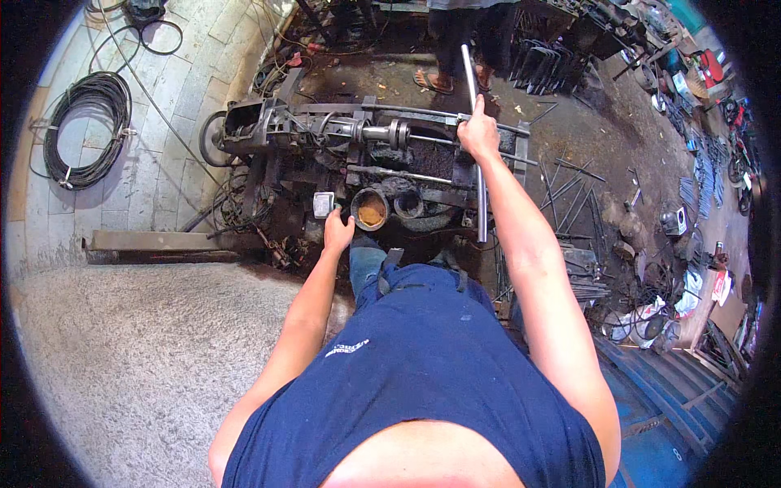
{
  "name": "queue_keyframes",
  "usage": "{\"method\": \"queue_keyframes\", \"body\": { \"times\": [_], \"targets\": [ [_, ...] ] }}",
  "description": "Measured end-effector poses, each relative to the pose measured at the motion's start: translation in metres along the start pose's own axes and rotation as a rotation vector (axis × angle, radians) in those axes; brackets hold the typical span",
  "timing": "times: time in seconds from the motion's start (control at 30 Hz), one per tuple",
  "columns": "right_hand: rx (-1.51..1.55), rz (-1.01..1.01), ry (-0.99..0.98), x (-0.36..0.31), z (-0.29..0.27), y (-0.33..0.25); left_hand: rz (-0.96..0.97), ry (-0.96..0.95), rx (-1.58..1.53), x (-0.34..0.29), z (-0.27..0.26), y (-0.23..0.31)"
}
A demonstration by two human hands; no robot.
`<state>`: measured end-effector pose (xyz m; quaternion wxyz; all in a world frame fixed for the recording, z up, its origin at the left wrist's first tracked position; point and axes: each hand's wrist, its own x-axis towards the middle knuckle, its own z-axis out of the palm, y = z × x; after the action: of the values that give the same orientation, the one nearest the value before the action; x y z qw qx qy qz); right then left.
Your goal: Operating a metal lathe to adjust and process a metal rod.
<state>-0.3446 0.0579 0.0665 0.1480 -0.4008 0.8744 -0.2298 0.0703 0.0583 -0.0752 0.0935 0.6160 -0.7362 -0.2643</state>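
My right hand (478, 130) is closed around a shiny metal bar (481, 199), its index finger lying along it. The bar stretches crosswise over the right part of a greasy, rail-framed machine (399, 134). My left hand (338, 233) is at the machine's near side, thumb and forefinger apart. Its forefinger reaches the lower edge of a small pale square box (324, 203); whether it presses something there is too small to tell. Right beside that hand stands a round can (372, 209) with orange-brown stuff inside. A second dark round container (408, 203) sits to its right.
Another person's sandalled feet (435, 81) stand beyond the machine. Coiled black cable (88, 130) lies on pale tiles at left, a metal beam (163, 241) below it. Thin rods (573, 195) are scattered on the dark floor at right. Blue metalwork (651, 398) is at lower right.
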Motion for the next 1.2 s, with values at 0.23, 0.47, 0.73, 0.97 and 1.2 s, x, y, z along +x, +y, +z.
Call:
{"method": "queue_keyframes", "body": {
  "times": [0.23,0.47,0.73,0.97,1.2],
  "targets": [
    [0.0,-0.002,0.013,-0.002,-0.001,-0.001,-0.002,-0.003,0.024,0.001,-0.001,0.004],
    [0.012,0.009,0.009,0.001,0.001,0.005,0.008,0.005,0.032,-0.001,-0.002,0.005],
    [0.022,-0.019,0.025,0.001,0.0,0.006,0.008,0.014,0.04,-0.002,-0.001,0.004],
    [0.013,-0.011,0.061,0.002,0.006,0.009,0.01,0.009,0.018,-0.001,-0.002,0.007],
    [0.035,0.019,0.026,0.0,-0.001,0.007,0.034,0.027,0.041,-0.001,0.003,-0.001]
  ]
}}
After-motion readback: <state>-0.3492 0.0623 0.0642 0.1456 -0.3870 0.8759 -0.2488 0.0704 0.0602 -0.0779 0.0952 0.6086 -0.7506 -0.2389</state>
